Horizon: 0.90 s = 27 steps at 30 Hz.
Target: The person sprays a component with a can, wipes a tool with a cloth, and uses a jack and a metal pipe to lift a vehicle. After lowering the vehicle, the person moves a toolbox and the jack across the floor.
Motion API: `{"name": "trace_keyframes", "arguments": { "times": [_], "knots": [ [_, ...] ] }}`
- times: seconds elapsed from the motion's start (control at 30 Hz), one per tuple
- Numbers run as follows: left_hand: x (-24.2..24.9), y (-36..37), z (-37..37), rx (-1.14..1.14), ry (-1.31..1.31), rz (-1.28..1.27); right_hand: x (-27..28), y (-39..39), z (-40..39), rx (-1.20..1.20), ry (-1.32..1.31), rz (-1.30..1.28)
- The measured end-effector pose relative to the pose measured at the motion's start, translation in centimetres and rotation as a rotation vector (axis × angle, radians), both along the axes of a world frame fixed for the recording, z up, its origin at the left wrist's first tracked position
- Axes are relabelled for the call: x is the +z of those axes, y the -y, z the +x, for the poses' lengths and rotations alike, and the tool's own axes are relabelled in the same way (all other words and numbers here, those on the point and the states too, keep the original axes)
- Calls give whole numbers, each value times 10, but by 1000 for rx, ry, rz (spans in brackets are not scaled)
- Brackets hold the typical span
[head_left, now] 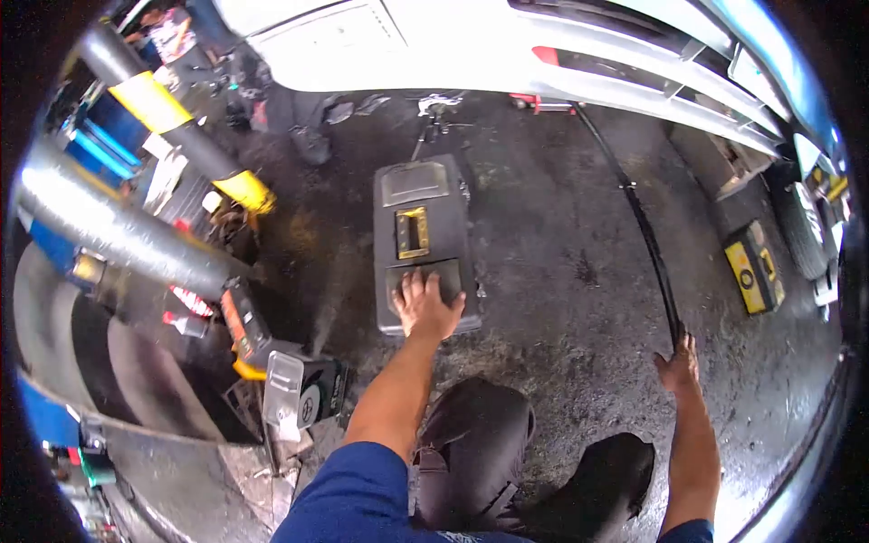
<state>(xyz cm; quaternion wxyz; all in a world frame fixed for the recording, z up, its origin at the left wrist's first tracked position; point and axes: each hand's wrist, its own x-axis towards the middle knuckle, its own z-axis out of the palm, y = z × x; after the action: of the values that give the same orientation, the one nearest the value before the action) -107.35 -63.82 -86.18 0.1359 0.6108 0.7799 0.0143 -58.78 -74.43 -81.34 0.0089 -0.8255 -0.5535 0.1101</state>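
My left hand (427, 306) lies with its fingers spread on the lid of a dark grey toolbox (395, 237), over its near end. The toolbox is closed and has a yellow-edged recess around its handle. Out to the right, my right hand (679, 364) is at the near end of a long black jack handle (650, 240), its thumb on one side and its fingers on the other. The handle runs away to a red floor jack (540, 104), partly hidden under the white vehicle (434, 54).
A yellow and black case (753, 270) stands at right beside a tire (804, 231). At left are a grey lift post (127, 217), a yellow and black post (181, 127), bottles (187, 323) and a black box (319, 389). Another person (172, 36) is at the far left.
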Motion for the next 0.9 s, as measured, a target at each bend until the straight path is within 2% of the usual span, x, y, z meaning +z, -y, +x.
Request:
{"name": "trace_keyframes", "arguments": {
  "times": [0.13,0.2,0.27,0.3,0.4,0.47,0.5,0.53,0.57,0.67,0.73,0.77,0.83,0.87,0.9],
  "knots": [
    [1,-3,-1,-27,21,9,32,-6,-15,-39,-93,-135],
    [1,-1,2,10,6,14,38,-9,-14,-85,-25,-193],
    [4,-4,5,18,-14,-21,44,-6,-3,52,-1,-243],
    [10,-3,7,21,-11,-48,59,-4,-5,36,-17,-278],
    [-6,-3,10,-1,-105,70,107,9,-8,15,-100,-356],
    [-26,-5,5,-2,-104,48,106,35,18,59,-91,-315],
    [-22,-5,7,-30,-152,45,105,51,28,-30,-101,-299],
    [-46,-6,2,2,-269,-37,104,64,37,-85,-139,-285],
    [-2,1,24,37,-197,-79,105,82,47,-138,-160,-267],
    [-30,-3,15,-3,-256,58,107,135,75,-201,-245,-271],
    [-14,-6,21,59,-202,-95,92,179,96,-257,-267,-241],
    [2,-8,28,37,-219,-97,86,203,106,-280,-269,-223],
    [64,-7,55,-117,-395,-387,60,263,120,-387,-335,-255],
    [86,-4,71,-129,-402,-383,52,294,118,-449,-363,-308],
    [107,0,87,-120,-292,-398,39,334,111,-491,-396,-383]
  ]
}}
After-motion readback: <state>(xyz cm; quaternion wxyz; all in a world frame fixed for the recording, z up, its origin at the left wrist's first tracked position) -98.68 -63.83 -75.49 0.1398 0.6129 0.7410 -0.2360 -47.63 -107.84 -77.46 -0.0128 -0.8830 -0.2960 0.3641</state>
